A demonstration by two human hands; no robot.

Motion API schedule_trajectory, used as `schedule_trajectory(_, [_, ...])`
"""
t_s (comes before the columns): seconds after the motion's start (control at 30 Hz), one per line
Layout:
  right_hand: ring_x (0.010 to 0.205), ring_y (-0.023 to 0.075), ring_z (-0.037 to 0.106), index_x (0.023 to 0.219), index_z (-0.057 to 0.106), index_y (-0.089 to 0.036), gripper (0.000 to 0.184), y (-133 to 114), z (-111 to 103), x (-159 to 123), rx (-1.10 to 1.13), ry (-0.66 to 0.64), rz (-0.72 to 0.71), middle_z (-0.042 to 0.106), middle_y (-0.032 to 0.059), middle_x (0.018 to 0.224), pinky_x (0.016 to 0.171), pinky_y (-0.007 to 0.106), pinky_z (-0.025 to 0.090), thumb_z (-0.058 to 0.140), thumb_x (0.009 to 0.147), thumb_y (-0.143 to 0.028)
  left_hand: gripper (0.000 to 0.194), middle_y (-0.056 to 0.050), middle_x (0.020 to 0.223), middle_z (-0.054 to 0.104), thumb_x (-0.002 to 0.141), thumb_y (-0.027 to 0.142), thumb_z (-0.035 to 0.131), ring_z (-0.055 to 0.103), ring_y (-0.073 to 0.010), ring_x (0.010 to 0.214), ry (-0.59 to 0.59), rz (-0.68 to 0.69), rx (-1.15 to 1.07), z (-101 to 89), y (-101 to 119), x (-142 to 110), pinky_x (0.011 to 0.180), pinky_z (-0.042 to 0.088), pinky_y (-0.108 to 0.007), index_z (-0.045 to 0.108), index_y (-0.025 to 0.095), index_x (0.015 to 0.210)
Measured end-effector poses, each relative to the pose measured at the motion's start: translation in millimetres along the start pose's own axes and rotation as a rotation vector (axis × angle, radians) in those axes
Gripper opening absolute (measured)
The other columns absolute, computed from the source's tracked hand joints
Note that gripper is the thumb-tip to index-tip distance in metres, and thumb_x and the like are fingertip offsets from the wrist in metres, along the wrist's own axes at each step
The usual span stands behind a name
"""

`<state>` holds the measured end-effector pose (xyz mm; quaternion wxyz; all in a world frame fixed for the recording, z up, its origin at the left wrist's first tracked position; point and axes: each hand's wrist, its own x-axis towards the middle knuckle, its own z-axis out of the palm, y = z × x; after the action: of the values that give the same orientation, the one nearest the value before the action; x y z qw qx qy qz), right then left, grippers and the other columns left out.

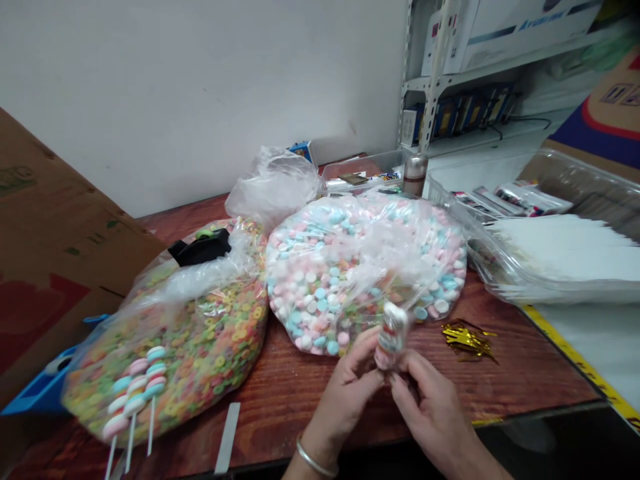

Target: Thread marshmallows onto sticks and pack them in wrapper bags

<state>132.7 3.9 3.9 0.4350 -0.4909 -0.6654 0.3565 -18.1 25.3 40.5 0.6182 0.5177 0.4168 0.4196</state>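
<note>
My left hand (353, 380), with a bracelet at the wrist, has its fingers closed round the lower end of a wrapped candy skewer (393, 337). The clear wrapper looks crinkled, with pink, white and orange pieces showing through. My right hand (427, 393) pinches the base of the same skewer from the other side. Whether a twist tie is between the fingers I cannot tell. Just beyond the hands lies a big clear bag of pastel candies (320, 293). A small pile of gold twist ties (467, 339) rests on the table to the right.
Three unwrapped candy skewers (135, 387) lie on a bag of ring-shaped candies (220, 333) at left. A grey strip (228, 437) is near the table's front edge. A clear bin (540, 290) holds white sheets at right. Cardboard boxes (65, 240) and a metal shelf (430, 87) stand around.
</note>
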Motion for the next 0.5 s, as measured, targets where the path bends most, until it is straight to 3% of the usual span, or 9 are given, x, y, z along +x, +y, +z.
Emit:
schedule_trajectory(0.07, [0.074, 0.0162, 0.057, 0.087, 0.054, -0.021, 0.010, -3, -8, -1, -0.064, -0.026, -0.086, 0.059, 0.0023, 0.082, 0.066, 0.027, 0.041, 0.046, 0.092, -0.017, 0.024, -0.003, 0.148, 0.046, 0.083, 0.015, 0.060, 0.038, -0.0297, 0.137, -0.085, 0.026, 0.052, -9.0, 10, -5, 0.113, 0.029, -0.046, 0.077, 0.026, 0.096])
schedule_trajectory(0.13, [0.073, 0.0155, 0.057, 0.087, 0.054, -0.021, 0.011, -8, -17, 0, -0.103, -0.005, -0.120, 0.058, 0.0016, 0.081, 0.066, 0.026, 0.040, 0.046, 0.093, -0.016, 0.029, 0.001, 0.152, 0.039, 0.085, 0.011, 0.054, 0.030, -0.0296, 0.141, -0.132, 0.051, 0.230, -14.1, 16, -10, 0.116, 0.020, -0.049, 0.078, 0.026, 0.080])
schedule_trajectory(0.2, [0.073, 0.0148, 0.055, 0.086, 0.054, -0.021, 0.012, -15, -24, 0, -0.102, 0.013, -0.134, 0.057, 0.0009, 0.080, 0.067, 0.026, 0.040, 0.045, 0.094, -0.017, 0.038, 0.003, 0.157, 0.030, 0.085, 0.007, 0.046, 0.018, -0.0278, 0.146, -0.161, 0.089, 0.472, -14.9, 16, -15, 0.118, 0.008, -0.052, 0.077, 0.028, 0.089])
schedule_trajectory(0.27, [0.068, 0.0137, 0.052, 0.083, 0.053, -0.021, 0.013, -22, -28, -1, -0.052, -0.036, -0.105, 0.054, -0.0005, 0.077, 0.062, 0.025, 0.038, 0.046, 0.094, -0.019, 0.050, 0.004, 0.161, 0.017, 0.084, 0.003, 0.040, 0.006, -0.0254, 0.148, -0.122, 0.140, 0.636, -13.2, 14, -17, 0.117, 0.002, -0.054, 0.070, 0.031, 0.113])
schedule_trajectory(0.37, [0.063, 0.0128, 0.044, 0.075, 0.050, -0.021, 0.021, -28, -23, -5, 0.116, -0.192, 0.082, 0.046, -0.0026, 0.070, 0.057, 0.024, 0.035, 0.046, 0.094, -0.027, 0.057, 0.006, 0.162, -0.001, 0.084, 0.001, 0.037, 0.001, -0.0246, 0.148, -0.005, 0.207, 0.637, -10.3, 15, -19, 0.118, 0.009, -0.054, 0.061, 0.031, 0.126])
schedule_trajectory(0.43, [0.065, 0.0128, 0.043, 0.072, 0.049, -0.020, 0.023, -25, -18, -8, 0.303, -0.261, 0.242, 0.045, -0.0031, 0.069, 0.058, 0.023, 0.036, 0.051, 0.092, -0.033, 0.053, 0.008, 0.161, 0.003, 0.084, 0.003, 0.039, 0.004, -0.0244, 0.147, -0.074, 0.210, 0.590, -9.5, 20, -21, 0.118, 0.011, -0.051, 0.067, 0.032, 0.117])
schedule_trajectory(0.5, [0.060, 0.0109, 0.037, 0.074, 0.048, -0.020, 0.025, -19, -17, -9, 0.536, -0.252, 0.395, 0.043, -0.0046, 0.067, 0.054, 0.022, 0.033, 0.058, 0.088, -0.039, 0.047, 0.010, 0.160, 0.013, 0.085, 0.005, 0.041, 0.006, -0.0239, 0.147, -0.192, 0.174, 0.585, -9.2, 25, -25, 0.118, 0.007, -0.049, 0.074, 0.033, 0.104])
